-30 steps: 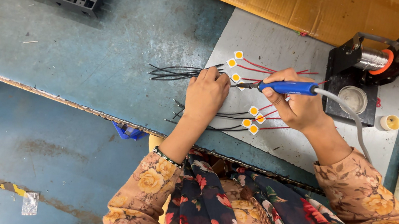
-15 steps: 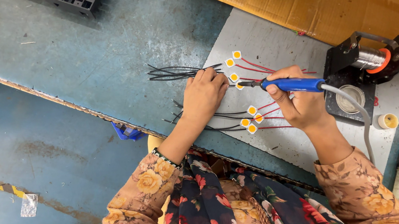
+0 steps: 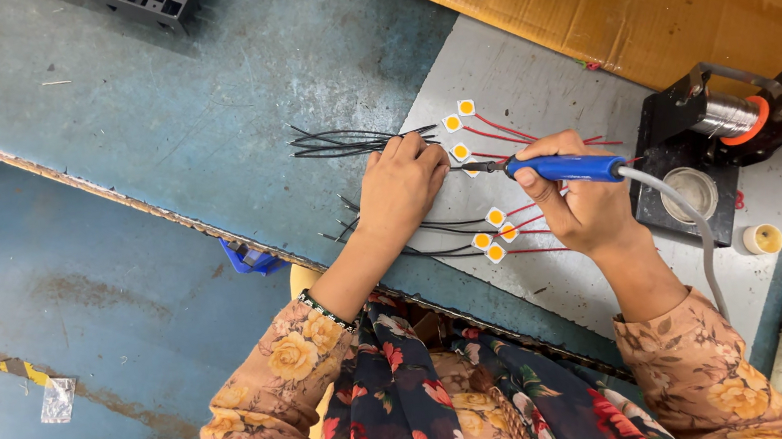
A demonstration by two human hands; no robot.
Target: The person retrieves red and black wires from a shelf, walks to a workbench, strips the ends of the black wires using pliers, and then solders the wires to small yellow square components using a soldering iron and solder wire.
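Seven yellow chips (image 3: 494,217), one soldering iron (image 3: 560,168)

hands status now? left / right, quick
Left hand: fingers curled, pressing down on a small square chip and black wires.
Right hand: closed around the blue soldering iron.

At my bench: my right hand (image 3: 583,206) grips a blue soldering iron (image 3: 560,168), tip on a small yellow LED chip (image 3: 461,152) w/ my left hand (image 3: 402,188) pressing black wires (image 3: 341,142) beside it; 3 more chips (image 3: 494,235) lie nearby.
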